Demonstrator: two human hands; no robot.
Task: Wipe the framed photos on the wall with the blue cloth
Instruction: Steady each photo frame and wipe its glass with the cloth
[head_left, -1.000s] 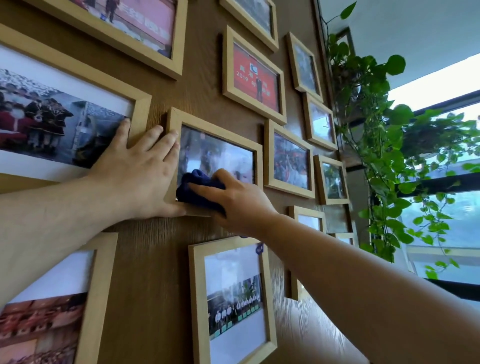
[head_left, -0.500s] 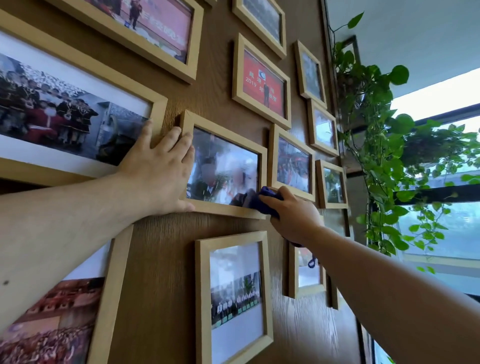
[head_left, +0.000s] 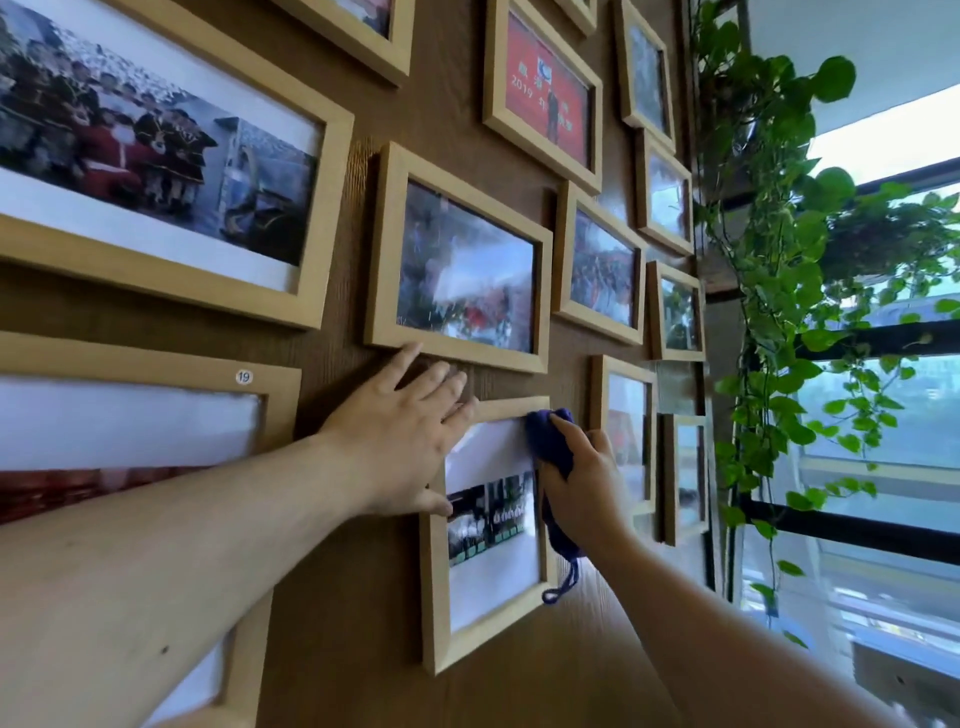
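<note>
The framed photos are hanging in a close cluster on the wooden wall (head_left: 332, 597), and the one being serviced is the upright portrait frame (head_left: 485, 535) below the middle landscape frame (head_left: 460, 262). Proceeding left to right: the left hand (head_left: 402, 441) is lying flat and open, gripping nothing, with its fingers spreading over the wall and onto the top left corner of the portrait frame. This placement is judged to be bracing the frame so that wiping pressure is not swinging it on its hanger. Immediately to the right of that hand, the right hand (head_left: 582, 488) is forming a closed grip on the blue cloth (head_left: 550, 431), pressing the bunched end against the frame's upper right corner. The bunching is concentrating contact at the fingertips. A loose tail and cord loop (head_left: 558, 590) of the cloth are hanging below the grip, beside the frame's right edge. Farther right, trailing plants (head_left: 769, 260) are hanging near the window, well apart from the grip.
</note>
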